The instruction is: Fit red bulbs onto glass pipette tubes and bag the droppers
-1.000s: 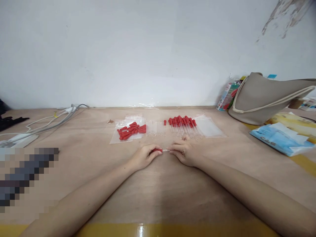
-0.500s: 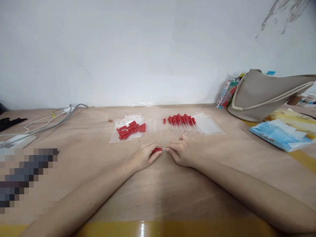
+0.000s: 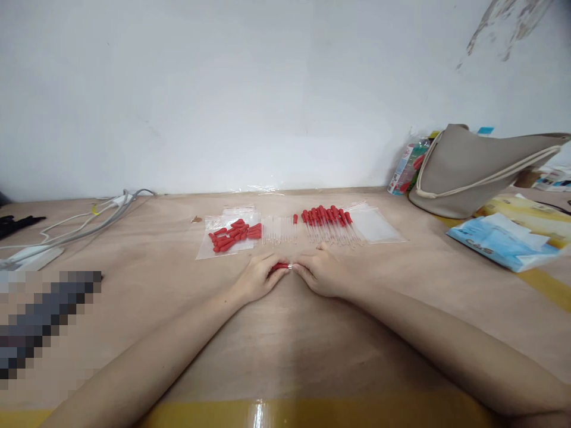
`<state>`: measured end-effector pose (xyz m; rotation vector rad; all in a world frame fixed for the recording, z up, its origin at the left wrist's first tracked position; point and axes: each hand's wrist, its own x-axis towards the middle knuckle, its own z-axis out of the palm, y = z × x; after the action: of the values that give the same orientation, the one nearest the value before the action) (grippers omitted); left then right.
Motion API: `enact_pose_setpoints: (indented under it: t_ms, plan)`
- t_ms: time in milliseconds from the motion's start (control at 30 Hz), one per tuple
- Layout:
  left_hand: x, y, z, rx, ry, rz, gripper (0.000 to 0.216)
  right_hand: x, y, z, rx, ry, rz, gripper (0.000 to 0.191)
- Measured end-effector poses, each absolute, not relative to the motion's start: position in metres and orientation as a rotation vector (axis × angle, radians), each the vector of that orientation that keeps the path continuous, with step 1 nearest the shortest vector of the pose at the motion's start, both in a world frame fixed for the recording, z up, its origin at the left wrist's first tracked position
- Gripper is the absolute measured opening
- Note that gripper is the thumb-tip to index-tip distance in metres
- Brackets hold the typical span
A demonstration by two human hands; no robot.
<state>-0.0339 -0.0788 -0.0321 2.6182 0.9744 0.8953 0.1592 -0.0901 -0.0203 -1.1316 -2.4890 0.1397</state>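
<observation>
On the bench (image 3: 285,345), the left hand (image 3: 257,278) and right hand (image 3: 322,274) have drawn together since a second ago, and their fingertips now meet. The left pinches a red bulb (image 3: 279,266), the right a glass tube (image 3: 289,267), nearly hidden. At 2 o'clock lies a grey bag (image 3: 473,172), contents unseen. At 11 o'clock a clear pouch (image 3: 205,249) holds loose bulbs (image 3: 234,233).
</observation>
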Motion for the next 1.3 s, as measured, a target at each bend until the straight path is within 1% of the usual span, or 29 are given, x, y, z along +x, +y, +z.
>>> enact_pose_setpoints:
  t_ms: [67, 167, 200, 233, 333, 400, 500, 667, 833, 1000, 1300]
  plan:
    - [-0.035, -0.076, -0.032, 2.586, 0.998, 0.945, 0.014, 0.161, -0.091, -0.013, -1.158, -2.511, 0.114, 0.025]
    - [-0.037, -0.074, -0.035, 2.52, 1.126, 1.052, 0.036, 0.169, -0.085, -0.002, -1.302, -2.439, 0.129, 0.024]
    - [-0.038, -0.073, -0.036, 2.512, 1.157, 1.057, 0.04, 0.172, -0.079, 0.001, -1.386, -2.372, 0.156, 0.025]
    - [-0.038, -0.073, -0.036, 2.517, 1.171, 1.04, 0.04, 0.174, -0.072, 0.003, -1.478, -2.285, 0.18, 0.027]
    - [-0.038, -0.073, -0.037, 2.57, 1.15, 0.943, 0.023, 0.177, -0.042, 0.005, -1.732, -2.02, 0.164, 0.035]
    - [-0.038, -0.073, -0.036, 2.587, 1.146, 0.905, 0.015, 0.172, -0.02, 0.003, -1.851, -1.936, 0.114, 0.035]
    - [-0.039, -0.073, -0.035, 2.596, 1.151, 0.883, 0.01, 0.158, 0.006, -0.005, -1.97, -1.875, 0.071, 0.034]
    - [-0.04, -0.072, -0.033, 2.611, 1.158, 0.872, 0.009, 0.139, 0.024, -0.016, -2.036, -1.863, -0.011, 0.031]
    - [-0.04, -0.072, -0.034, 2.624, 1.154, 0.873, 0.009, 0.136, 0.023, -0.018, -2.06, -1.886, -0.034, 0.034]
    - [-0.039, -0.072, -0.034, 2.625, 1.176, 0.855, 0.01, 0.135, 0.022, -0.021, -1.993, -1.911, -0.057, 0.035]
    - [-0.039, -0.073, -0.035, 2.624, 1.173, 0.848, 0.012, 0.139, 0.022, -0.022, -1.949, -1.91, -0.048, 0.025]
